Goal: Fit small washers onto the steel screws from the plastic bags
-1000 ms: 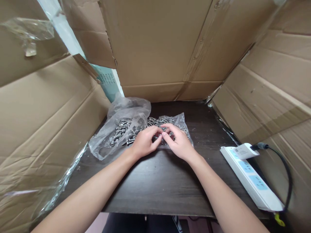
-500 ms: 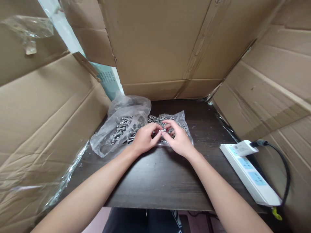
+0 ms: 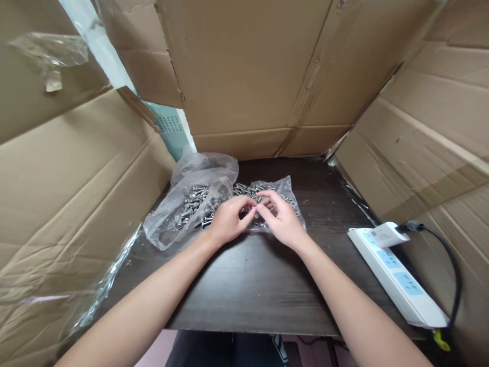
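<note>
Both hands met low over the middle of the desk (image 3: 248,290), thumbs and forefingers nearly tip to tip. Left hand (image 3: 228,220) was pinched at a small metal fastener (image 3: 254,207), right hand (image 3: 281,220) pinched at it from the other side; fingers covered most of the piece, so its type could not be told. The two-sided pinch probably steadied so small a part.

Loose screws (image 3: 242,189) lay just beyond the fingers, within short reach, likely why the hands worked there. On the left, a crumpled clear bag (image 3: 206,162) held bolts (image 3: 195,198), its mouth slack toward the person. On the right, a flat plastic sheet or bag (image 3: 282,184) lay under washers or nuts (image 3: 293,203), perhaps to keep them from scattering.

Edges: cardboard wall (image 3: 248,76) closed the far side, more cardboard both flanks. Near edge of desk ran well back from the wrists, leaving room to draw toward the body. Rightward, dark desktop stretched to a white power strip (image 3: 397,280), well apart from right hand. Leftward, the bag crowded the left hand.
</note>
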The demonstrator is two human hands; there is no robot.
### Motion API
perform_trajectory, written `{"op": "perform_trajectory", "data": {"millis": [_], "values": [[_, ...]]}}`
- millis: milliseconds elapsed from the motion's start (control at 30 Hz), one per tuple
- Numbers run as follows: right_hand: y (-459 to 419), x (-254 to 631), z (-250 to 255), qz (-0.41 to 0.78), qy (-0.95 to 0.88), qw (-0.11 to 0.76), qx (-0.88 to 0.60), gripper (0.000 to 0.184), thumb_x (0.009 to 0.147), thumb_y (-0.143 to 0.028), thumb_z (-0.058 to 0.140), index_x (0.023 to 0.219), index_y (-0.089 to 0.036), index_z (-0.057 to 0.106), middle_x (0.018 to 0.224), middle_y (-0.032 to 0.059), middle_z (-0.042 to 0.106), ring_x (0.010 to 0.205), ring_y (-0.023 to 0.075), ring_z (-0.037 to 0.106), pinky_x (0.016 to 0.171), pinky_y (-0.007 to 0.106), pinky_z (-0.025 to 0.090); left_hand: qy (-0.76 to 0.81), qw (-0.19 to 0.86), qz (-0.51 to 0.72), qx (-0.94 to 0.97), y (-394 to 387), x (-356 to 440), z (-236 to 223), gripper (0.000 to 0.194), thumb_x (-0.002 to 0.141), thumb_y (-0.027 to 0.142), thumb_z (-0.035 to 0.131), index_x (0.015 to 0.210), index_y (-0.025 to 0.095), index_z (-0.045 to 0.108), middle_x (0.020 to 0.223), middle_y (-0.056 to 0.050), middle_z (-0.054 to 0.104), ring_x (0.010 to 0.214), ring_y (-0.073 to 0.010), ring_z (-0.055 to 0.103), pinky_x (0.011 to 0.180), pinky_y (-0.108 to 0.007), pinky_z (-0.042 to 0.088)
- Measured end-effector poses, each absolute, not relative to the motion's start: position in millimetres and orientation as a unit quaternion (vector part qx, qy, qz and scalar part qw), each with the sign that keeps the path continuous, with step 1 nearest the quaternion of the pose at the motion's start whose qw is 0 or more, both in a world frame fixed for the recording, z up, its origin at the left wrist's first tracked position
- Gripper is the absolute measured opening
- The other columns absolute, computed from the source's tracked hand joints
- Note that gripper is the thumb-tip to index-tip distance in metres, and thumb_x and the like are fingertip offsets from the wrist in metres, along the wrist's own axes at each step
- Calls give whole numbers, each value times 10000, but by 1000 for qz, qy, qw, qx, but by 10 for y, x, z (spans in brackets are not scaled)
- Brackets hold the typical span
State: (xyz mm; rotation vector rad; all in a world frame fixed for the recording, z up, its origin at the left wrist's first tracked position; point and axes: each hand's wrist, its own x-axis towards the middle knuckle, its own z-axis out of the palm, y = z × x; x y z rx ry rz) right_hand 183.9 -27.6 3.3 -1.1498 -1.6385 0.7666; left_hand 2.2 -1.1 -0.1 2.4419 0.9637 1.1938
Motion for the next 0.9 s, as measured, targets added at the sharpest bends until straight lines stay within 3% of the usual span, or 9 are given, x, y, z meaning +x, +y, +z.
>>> {"op": "perform_trajectory", "data": {"millis": [67, 133, 233, 500, 600, 733, 900], "values": [[-280, 1859, 45, 307, -656, 479, -496, 292, 982, -390, 501, 1169, -207, 629, 731, -4, 609, 672, 167, 594, 647, 311, 481, 330, 132, 410, 840, -21, 26, 0, 64, 969, 213, 628, 1000, 176, 670, 896, -30, 721, 789, -167, 662, 721, -272, 494], [-288, 1875, 64, 298, -643, 489, -508, 318, 982, -416, 502, 1189, -206, 619, 756, -3, 613, 626, 154, 564, 622, 311, 469, 329, 137, 412, 838, -32, 30, 2, 61, 969, 218, 631, 996, 176, 665, 903, -31, 720, 787, -164, 661, 721, -269, 493], [-302, 1874, 85, 304, -653, 486, -495, 398, 917, -395, 603, 1269, -211, 577, 959, 43, 683, 703, 160, 622, 622, 304, 485, 325, 139, 417, 837, -42, 38, 1, 72, 971, 216, 614, 1002, 173, 664, 888, -33, 712, 782, -165, 659, 716, -268, 494], [-296, 1851, 60, 305, -673, 504, -448, 496, 824, -287, 674, 1302, -227, 552, 1066, 71, 675, 855, 184, 638, 659, 293, 524, 324, 150, 417, 836, -16, 31, -28, 91, 981, 224, 622, 1040, 179, 674, 952, -44, 734, 795, -163, 669, 729, -272, 516], [-297, 1864, 66, 311, -672, 496, -452, 471, 827, -305, 678, 1278, -219, 572, 1032, 62, 680, 831, 182, 640, 672, 301, 523, 321, 152, 417, 836, -16, 26, -26, 85, 989, 220, 621, 1042, 179, 673, 959, -42, 735, 807, -163, 670, 730, -269, 514], [-297, 1875, 87, 325, -650, 479, -493, 348, 938, -432, 585, 1195, -199, 617, 769, 12, 655, 691, 179, 618, 655, 324, 497, 319, 148, 419, 837, -28, 27, -14, 71, 993, 221, 623, 1034, 182, 666, 939, -34, 728, 806, -162, 667, 736, -268, 516], [-290, 1866, 93, 328, -660, 475, -481, 353, 925, -411, 594, 1213, -208, 608, 964, 70, 708, 876, 213, 667, 679, 321, 505, 319, 143, 420, 837, -25, 20, -11, 86, 1004, 233, 603, 1032, 184, 668, 923, -37, 720, 800, -164, 666, 736, -268, 522]]}}
